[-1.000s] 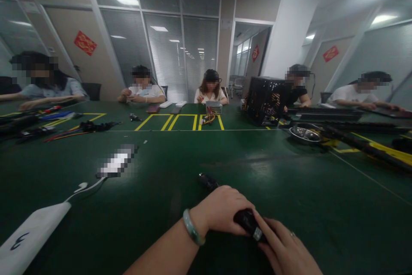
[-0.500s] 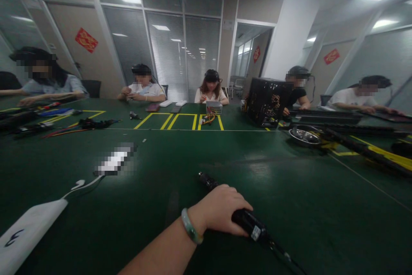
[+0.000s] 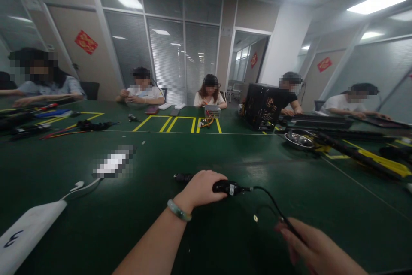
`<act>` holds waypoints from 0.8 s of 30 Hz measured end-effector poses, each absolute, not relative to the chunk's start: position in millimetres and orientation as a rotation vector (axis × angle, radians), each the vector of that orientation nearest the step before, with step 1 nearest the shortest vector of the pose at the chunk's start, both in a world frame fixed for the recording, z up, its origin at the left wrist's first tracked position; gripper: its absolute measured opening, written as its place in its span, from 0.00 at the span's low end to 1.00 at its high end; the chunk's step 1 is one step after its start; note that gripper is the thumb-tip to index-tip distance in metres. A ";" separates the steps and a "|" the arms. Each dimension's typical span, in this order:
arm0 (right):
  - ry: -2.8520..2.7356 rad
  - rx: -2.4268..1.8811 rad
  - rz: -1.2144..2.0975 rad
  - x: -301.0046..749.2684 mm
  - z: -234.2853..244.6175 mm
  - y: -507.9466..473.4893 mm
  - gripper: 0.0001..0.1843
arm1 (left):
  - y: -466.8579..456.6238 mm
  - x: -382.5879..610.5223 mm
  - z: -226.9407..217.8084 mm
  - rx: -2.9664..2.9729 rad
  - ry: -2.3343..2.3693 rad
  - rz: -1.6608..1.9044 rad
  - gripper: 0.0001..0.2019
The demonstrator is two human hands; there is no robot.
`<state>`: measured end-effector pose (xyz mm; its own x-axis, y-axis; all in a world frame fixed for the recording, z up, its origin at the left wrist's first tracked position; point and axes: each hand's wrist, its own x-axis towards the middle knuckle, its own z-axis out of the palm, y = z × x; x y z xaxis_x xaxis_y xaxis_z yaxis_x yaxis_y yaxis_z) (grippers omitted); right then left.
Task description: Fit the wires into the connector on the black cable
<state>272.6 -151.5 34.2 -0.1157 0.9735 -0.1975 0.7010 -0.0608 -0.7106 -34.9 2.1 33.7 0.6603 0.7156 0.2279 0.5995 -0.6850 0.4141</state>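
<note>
My left hand (image 3: 203,188), with a bangle at the wrist, is wrapped over the body of a black corded electric screwdriver (image 3: 222,186). The tool lies almost level across the green table, its tip (image 3: 177,177) to the left. From its right end a black cable (image 3: 269,196) curves down to my right hand (image 3: 317,243). That hand is closed around the cable at the lower right, and it looks slightly blurred. A small pale tag (image 3: 255,218) shows near the cable, to the left of my right fingers.
A white power bank (image 3: 32,232) and a blurred-out phone (image 3: 114,162) joined by a white cable lie at left. Further back are a black computer case (image 3: 262,105), a metal bowl (image 3: 300,138) and wire bundles (image 3: 86,126). Several people sit across the table (image 3: 154,206).
The screwdriver has moved left and away from me in my left hand, turning nearer to level. My right hand has come into view, holding the cable.
</note>
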 end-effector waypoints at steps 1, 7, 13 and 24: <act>-1.859 -1.837 0.919 267.7 38.0 -136.8 0.21 | 4.7 -39.4 33.3 2.558 1.123 0.527 0.20; -2.104 -1.907 0.536 238.5 46.2 -67.5 0.18 | 13.7 -53.0 28.3 2.450 1.422 0.431 0.18; -2.488 -1.798 0.301 217.5 46.7 -30.8 0.10 | 15.9 -56.0 27.7 2.446 1.447 0.428 0.17; -2.484 -1.457 1.071 188.0 26.6 14.2 0.12 | 5.3 -22.3 19.9 2.681 1.165 0.630 0.18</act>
<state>188.0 14.2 26.6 -0.5486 0.7899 -0.2741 0.7416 0.3083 -0.5957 -22.3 5.3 19.9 0.6100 0.7263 0.3169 0.6628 -0.6868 0.2984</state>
